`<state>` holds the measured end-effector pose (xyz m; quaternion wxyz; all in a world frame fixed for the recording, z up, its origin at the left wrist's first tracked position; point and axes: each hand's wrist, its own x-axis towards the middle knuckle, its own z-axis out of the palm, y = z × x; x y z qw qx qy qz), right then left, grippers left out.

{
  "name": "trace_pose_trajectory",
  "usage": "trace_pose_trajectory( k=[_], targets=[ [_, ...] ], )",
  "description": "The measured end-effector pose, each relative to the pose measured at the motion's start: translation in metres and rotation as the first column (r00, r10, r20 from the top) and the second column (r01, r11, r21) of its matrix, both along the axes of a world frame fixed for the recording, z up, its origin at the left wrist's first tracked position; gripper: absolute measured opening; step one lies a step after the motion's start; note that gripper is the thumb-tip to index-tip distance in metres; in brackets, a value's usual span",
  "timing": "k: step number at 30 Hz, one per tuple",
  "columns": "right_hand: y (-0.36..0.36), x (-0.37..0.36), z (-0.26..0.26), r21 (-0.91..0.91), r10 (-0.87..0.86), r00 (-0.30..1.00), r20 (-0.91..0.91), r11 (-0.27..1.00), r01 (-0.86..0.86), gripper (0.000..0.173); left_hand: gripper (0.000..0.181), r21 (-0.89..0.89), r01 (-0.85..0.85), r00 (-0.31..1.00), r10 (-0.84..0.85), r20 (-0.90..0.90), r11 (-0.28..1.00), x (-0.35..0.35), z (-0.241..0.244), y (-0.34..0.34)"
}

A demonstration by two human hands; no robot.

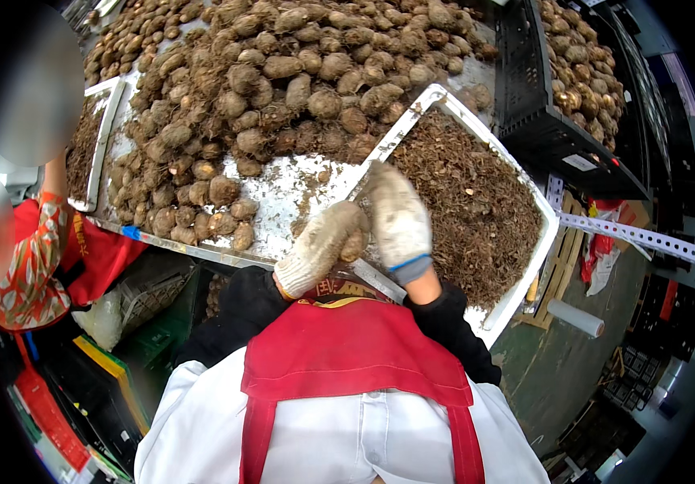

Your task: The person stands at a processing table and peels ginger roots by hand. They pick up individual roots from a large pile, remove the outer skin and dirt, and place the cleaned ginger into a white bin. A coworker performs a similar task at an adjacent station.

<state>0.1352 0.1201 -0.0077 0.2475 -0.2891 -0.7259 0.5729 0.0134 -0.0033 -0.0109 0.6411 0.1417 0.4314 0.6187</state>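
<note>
My left hand (323, 245), in a soiled white knitted glove, has its fingers closed around a brown taro corm (353, 245). Close beside it is my right hand (401, 218), gloved in white with a blue-edged cuff. That hand is motion-blurred and its fingers are curled; whether it grips anything is hidden. Both hands are over the near wall of a white foam box (520, 160), which is full of brown fibrous peelings (468, 212). Beyond them, a large heap of hairy taro corms (323, 66) covers much of the worktable (275, 187).
A black plastic crate (523, 78) at the right stands by more corms (583, 72). A perforated metal bar (638, 239) juts out at the right. On the left, a co-worker's patterned sleeve (45, 254) is near another white box (102, 145). A plastic roll (576, 318) lies near a wooden pallet (559, 266).
</note>
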Motion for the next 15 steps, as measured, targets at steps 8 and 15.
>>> trace_pose_trajectory(
  k=[8,15],
  targets=[
    [0.047,0.069,0.013,-0.04,-0.352,0.936,0.008,0.935,0.352,0.044,0.021,-0.015,0.142,-0.04,-0.009,-0.999,0.99,0.009,0.006,0.088],
    [0.018,0.061,0.008,-0.201,-0.24,0.97,0.026,0.949,0.241,0.045,0.014,-0.224,0.298,-0.469,-0.063,-0.881,0.928,0.014,-0.053,0.111]
  ],
)
